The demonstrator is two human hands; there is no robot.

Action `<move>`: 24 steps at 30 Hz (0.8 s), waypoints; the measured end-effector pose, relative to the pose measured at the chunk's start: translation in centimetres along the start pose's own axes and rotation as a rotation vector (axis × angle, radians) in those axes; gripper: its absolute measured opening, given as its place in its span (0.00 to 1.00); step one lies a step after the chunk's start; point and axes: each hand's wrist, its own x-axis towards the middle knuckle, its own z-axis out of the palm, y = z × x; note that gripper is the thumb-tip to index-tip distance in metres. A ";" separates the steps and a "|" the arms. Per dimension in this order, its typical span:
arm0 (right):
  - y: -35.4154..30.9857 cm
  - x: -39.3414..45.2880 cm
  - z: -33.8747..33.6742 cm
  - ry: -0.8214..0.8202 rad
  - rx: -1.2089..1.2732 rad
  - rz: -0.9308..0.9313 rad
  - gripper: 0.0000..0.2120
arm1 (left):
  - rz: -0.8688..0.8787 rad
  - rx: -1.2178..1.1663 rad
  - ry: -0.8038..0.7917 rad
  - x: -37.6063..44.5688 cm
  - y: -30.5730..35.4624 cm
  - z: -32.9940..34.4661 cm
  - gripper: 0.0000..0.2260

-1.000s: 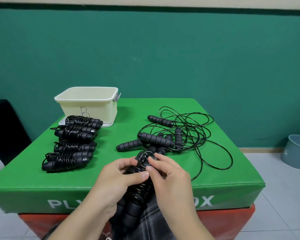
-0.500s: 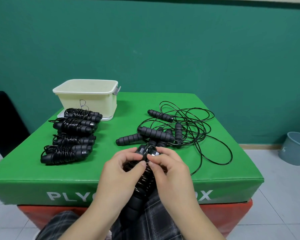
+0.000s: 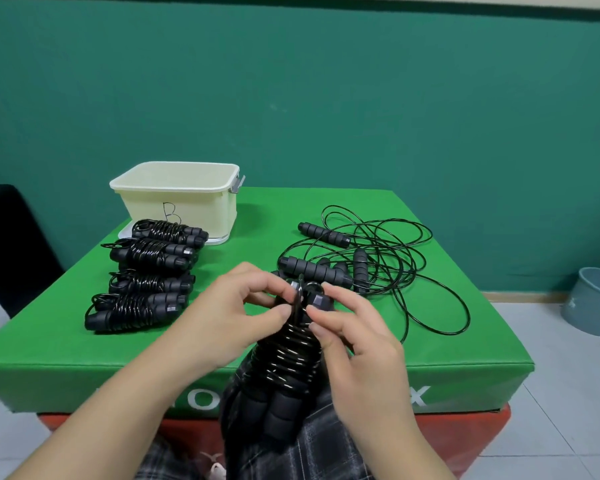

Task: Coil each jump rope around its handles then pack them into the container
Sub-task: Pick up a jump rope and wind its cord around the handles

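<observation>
Four coiled ropes (image 3: pixel 142 271) are lined up on the green plyo box (image 3: pixel 257 216), just in front of the cream container (image 3: pixel 177 199), none packed yet. Head view: compared with a second ago, the bundle in hand (image 3: pixel 288 348) has been tipped more upright and the loose loop at its top has been drawn down small, so this wrap is judged nearly finished, with only the end left to tuck. Left hand (image 3: pixel 236 310): thumb and forefinger are pinched on the cord at the handle tops. Right hand (image 3: pixel 354 344): fingers are curled, tips closed on the cord end beside the handle caps. Uncoiled ropes (image 3: pixel 368 258) are left tangled on the box to the right.
</observation>
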 end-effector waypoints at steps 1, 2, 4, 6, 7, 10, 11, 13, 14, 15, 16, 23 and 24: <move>-0.2 0.4 -0.4 0.009 -0.013 -0.045 0.10 | 0.024 -0.025 -0.017 0.1 0.2 -0.2 0.10; -0.6 0.9 -0.8 0.008 -0.022 -0.075 0.09 | 0.049 -0.063 -0.027 0.1 0.5 -0.4 0.10; -1.4 1.8 -1.8 -0.011 -0.030 -0.116 0.07 | 0.102 -0.111 -0.014 0.0 1.1 -0.7 0.11; -1.9 2.5 -2.4 -0.032 -0.039 -0.126 0.07 | 0.150 -0.078 0.011 -0.1 2.0 -0.7 0.08; -2.1 2.7 -2.6 -0.033 -0.051 -0.125 0.07 | 0.175 -0.050 0.024 -0.2 2.3 -0.6 0.06; -2.0 2.5 -2.3 -0.023 -0.095 -0.161 0.07 | 0.240 0.082 0.057 -0.8 2.6 0.1 0.06; -1.9 2.3 -2.0 -0.019 -0.103 -0.167 0.07 | 0.247 0.122 0.059 -0.9 2.4 0.3 0.06; -2.0 1.9 -1.5 -0.019 -0.139 -0.188 0.09 | 0.267 0.189 0.044 -1.2 2.2 0.4 0.04; -2.0 1.8 -1.3 -0.024 -0.154 -0.205 0.11 | 0.285 0.231 0.034 -1.3 2.1 0.3 0.03; -2.1 1.8 -1.3 -0.034 -0.149 -0.220 0.12 | 0.300 0.274 0.028 -1.3 2.0 0.2 0.02; -2.0 1.8 -1.3 -0.044 -0.116 -0.224 0.11 | 0.309 0.301 0.030 -1.5 1.9 0.1 0.02; -1.7 1.3 -1.5 -0.328 0.431 0.255 0.31 | 0.246 0.003 0.153 -1.8 1.6 0.7 0.10; -1.7 1.4 -1.4 -0.340 0.441 0.262 0.31 | 0.247 -0.013 0.172 -1.7 1.6 0.7 0.12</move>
